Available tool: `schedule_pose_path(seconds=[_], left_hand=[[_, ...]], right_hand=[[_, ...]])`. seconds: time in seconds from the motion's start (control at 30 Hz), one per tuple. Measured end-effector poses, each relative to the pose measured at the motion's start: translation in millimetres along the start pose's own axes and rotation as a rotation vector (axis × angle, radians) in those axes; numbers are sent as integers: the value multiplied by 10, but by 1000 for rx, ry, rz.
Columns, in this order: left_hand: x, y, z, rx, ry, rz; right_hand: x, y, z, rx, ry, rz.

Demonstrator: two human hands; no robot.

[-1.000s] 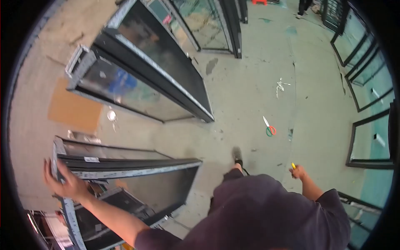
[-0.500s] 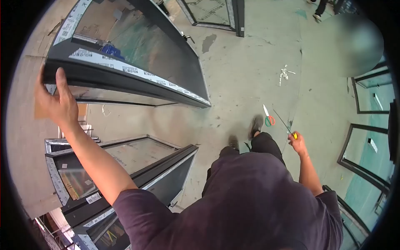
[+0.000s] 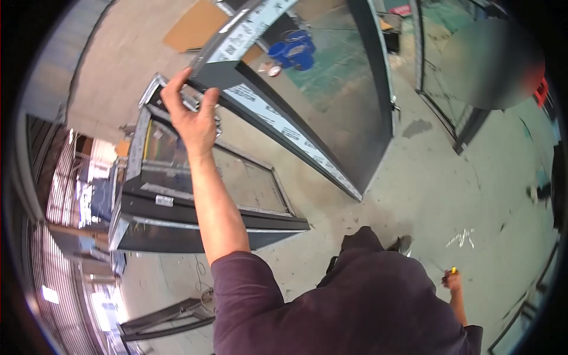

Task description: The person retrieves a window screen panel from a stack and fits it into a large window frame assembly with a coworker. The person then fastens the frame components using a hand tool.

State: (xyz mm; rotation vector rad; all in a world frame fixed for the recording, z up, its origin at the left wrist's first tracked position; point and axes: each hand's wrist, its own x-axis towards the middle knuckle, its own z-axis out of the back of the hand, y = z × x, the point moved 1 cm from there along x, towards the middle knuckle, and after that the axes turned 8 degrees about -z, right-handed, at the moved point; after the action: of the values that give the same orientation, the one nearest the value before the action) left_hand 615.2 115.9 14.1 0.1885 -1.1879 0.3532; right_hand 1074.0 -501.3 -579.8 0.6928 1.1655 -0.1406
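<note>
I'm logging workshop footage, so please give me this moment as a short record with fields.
Left hand: fingers spread, at the upper corner of a dark-framed glass panel
Right hand: closed around a yellow-handled tool
Panel markings: printed white strips along the frame
Below the panel in view: more dark frames
Through the glass: blue buckets
Floor: white scraps

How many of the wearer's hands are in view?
2: the left hand at the glazed frame's corner; the right hand, lower right, holding a yellow-handled tool.
</note>
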Motion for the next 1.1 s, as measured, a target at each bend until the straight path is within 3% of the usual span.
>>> schedule_pose_path(seconds=[0.03,0.07,0.1,0.17,0.2,0.33,0.47,0.53,0.57,0.7,0.77,0.8,0.87,0.97,1.03,1.1], left_hand=[[10,-9,15,-29,-1,22],[24,-11,50,11,27,14],[-16,-61,27,15,50,36],[8,-93,42,19,63,46],[19,-105,46,26,68,56],[31,-153,94,121,110,85],[129,-255,128,84,212,162],[352,-449,206,238,400,197],[468,-528,244,290,395,296],[1037,-1034,-152,729,488,83],[1299,-1240,-547,691,632,88],[1399,-1275,-749,646,681,74],[1571,-1151,-1172,579,769,87],[1774,-740,-1821,554,893,93],[1830,-394,-2247,553,936,113],[1874,-51,-2643,652,928,32]], right_hand=[[141,299,159,-33,-32,100],[458,563,377,158,107,64],[580,777,430,163,67,243],[539,1458,407,114,-163,326],[566,1702,415,42,-157,400],[546,2147,101,126,-119,441],[581,1824,-282,-162,-106,416],[465,1642,-416,-461,-101,413],[347,1542,-471,-456,-53,330],[485,951,-380,-642,111,79],[1010,354,-264,-851,167,383],[1092,208,-220,-862,153,360],[1092,60,-148,-874,135,331],[869,76,-77,-626,58,324],[427,442,-82,-146,7,83],[428,473,-109,-103,-9,74]])
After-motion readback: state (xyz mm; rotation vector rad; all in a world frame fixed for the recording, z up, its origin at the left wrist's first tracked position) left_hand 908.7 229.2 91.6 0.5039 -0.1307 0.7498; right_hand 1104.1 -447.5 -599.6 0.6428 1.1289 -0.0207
